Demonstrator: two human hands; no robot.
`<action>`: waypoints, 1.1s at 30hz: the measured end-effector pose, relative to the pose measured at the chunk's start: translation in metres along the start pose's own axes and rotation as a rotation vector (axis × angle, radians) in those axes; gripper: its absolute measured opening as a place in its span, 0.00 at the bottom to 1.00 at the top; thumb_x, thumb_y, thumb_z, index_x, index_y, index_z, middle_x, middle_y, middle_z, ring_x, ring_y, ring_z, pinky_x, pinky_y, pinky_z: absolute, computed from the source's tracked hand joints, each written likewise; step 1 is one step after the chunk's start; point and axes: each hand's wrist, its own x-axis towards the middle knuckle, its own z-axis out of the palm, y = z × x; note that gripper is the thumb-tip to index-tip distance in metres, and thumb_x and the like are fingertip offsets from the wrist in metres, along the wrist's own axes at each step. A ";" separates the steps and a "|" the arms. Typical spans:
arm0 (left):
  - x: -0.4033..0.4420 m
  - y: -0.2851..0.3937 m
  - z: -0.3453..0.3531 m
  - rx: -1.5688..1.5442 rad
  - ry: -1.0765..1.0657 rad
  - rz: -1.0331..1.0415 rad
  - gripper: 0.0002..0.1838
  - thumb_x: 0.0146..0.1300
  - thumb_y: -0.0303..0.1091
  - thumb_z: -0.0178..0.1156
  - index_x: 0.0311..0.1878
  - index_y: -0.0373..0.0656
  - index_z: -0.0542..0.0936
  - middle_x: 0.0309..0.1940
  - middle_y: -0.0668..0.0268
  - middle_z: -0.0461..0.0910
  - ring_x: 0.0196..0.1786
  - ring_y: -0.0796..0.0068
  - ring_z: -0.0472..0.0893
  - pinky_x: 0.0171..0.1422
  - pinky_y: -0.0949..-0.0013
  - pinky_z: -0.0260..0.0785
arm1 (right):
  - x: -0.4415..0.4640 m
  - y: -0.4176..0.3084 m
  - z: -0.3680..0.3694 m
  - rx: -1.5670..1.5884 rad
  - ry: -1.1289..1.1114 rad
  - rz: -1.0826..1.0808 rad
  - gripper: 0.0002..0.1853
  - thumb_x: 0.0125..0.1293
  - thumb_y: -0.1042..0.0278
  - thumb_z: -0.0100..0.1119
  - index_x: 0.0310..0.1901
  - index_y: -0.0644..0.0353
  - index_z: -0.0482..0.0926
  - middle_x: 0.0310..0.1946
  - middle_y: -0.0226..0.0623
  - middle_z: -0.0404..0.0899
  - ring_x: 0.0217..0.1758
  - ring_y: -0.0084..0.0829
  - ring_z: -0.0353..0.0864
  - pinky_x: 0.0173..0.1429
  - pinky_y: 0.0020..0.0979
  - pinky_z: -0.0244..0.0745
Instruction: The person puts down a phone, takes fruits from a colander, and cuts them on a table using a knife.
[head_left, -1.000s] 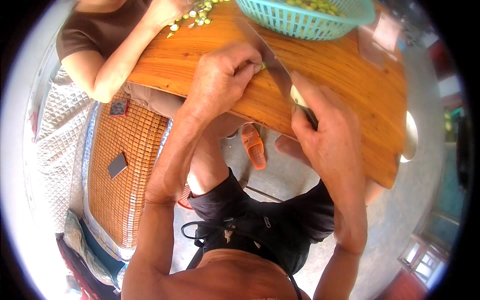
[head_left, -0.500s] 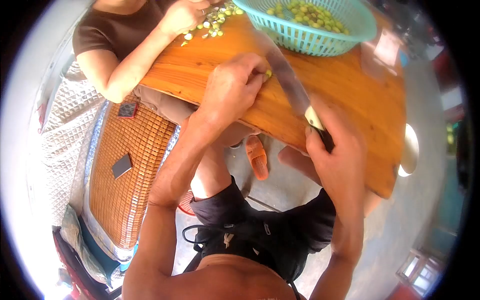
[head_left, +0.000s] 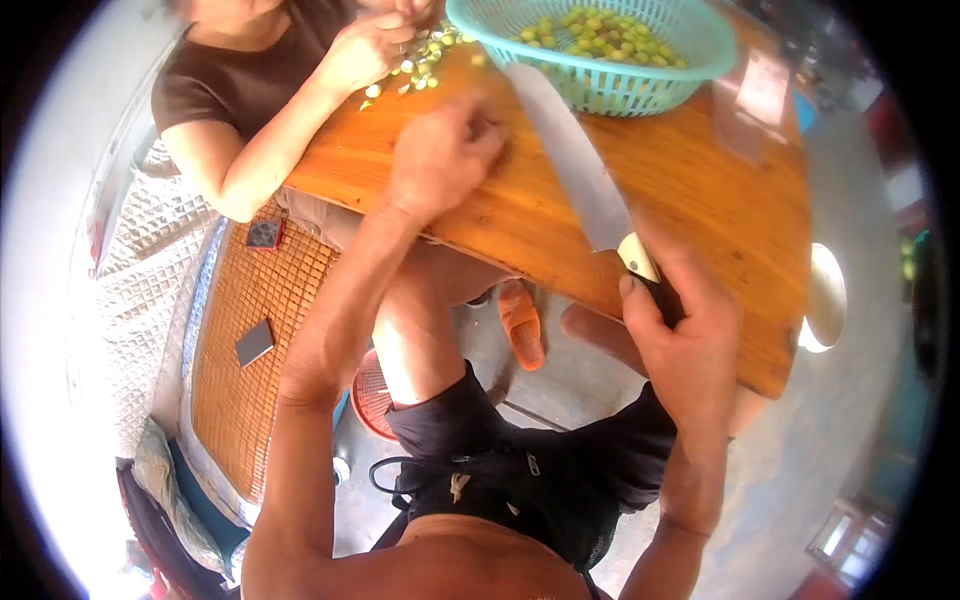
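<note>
My right hand (head_left: 685, 320) is wrapped round the handle of a knife (head_left: 580, 165), whose broad blade points up and left over the wooden table (head_left: 690, 190). My left hand (head_left: 450, 150), blurred by motion, is left of the blade above the table; whether its curled fingers hold anything cannot be made out. A small blurred green piece (head_left: 479, 61) shows just beyond it. Several cut green fruits (head_left: 422, 72) lie near the far left edge. Behind the knife tip, a turquoise basket (head_left: 640, 88) holds many green fruits.
Another person's hand (head_left: 370, 50) is over the cut fruits, with that person's forearm along the table's left edge. A woven mat (head_left: 225, 400) with a dark flat object (head_left: 255, 342) is at the left. An orange slipper (head_left: 522, 325) and a red basket (head_left: 372, 395) are below the table.
The green piece that was in my left fingertips is no longer seen there. My left hand has moved slightly left, away from the blade. The knife has shifted a little toward me.
</note>
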 end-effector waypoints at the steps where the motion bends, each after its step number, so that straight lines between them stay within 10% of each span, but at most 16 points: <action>1: -0.006 0.013 0.003 0.053 -0.006 0.020 0.12 0.68 0.40 0.68 0.46 0.42 0.81 0.42 0.54 0.86 0.43 0.50 0.85 0.50 0.55 0.78 | 0.000 -0.002 0.000 0.000 -0.013 -0.002 0.23 0.64 0.82 0.65 0.62 0.58 0.83 0.40 0.43 0.84 0.40 0.37 0.86 0.45 0.37 0.80; 14: -0.029 0.017 -0.006 0.055 0.058 0.318 0.13 0.65 0.31 0.69 0.52 0.45 0.83 0.45 0.60 0.83 0.47 0.53 0.83 0.52 0.55 0.77 | -0.005 -0.004 -0.010 -0.123 0.034 0.032 0.21 0.67 0.79 0.65 0.62 0.60 0.84 0.46 0.44 0.87 0.45 0.34 0.87 0.52 0.34 0.81; 23: -0.040 0.028 -0.007 -0.148 0.002 -0.019 0.11 0.63 0.24 0.71 0.48 0.42 0.85 0.43 0.59 0.86 0.48 0.62 0.85 0.55 0.63 0.78 | 0.001 -0.007 -0.004 -0.177 0.007 -0.059 0.22 0.64 0.81 0.65 0.60 0.58 0.84 0.44 0.45 0.85 0.43 0.41 0.86 0.48 0.37 0.81; 33: -0.047 0.024 -0.006 -0.138 0.115 0.116 0.08 0.63 0.25 0.68 0.44 0.43 0.84 0.41 0.58 0.85 0.49 0.51 0.82 0.53 0.55 0.77 | 0.011 -0.001 0.005 -0.273 -0.088 -0.191 0.23 0.63 0.79 0.65 0.60 0.54 0.82 0.42 0.48 0.84 0.43 0.53 0.84 0.45 0.47 0.78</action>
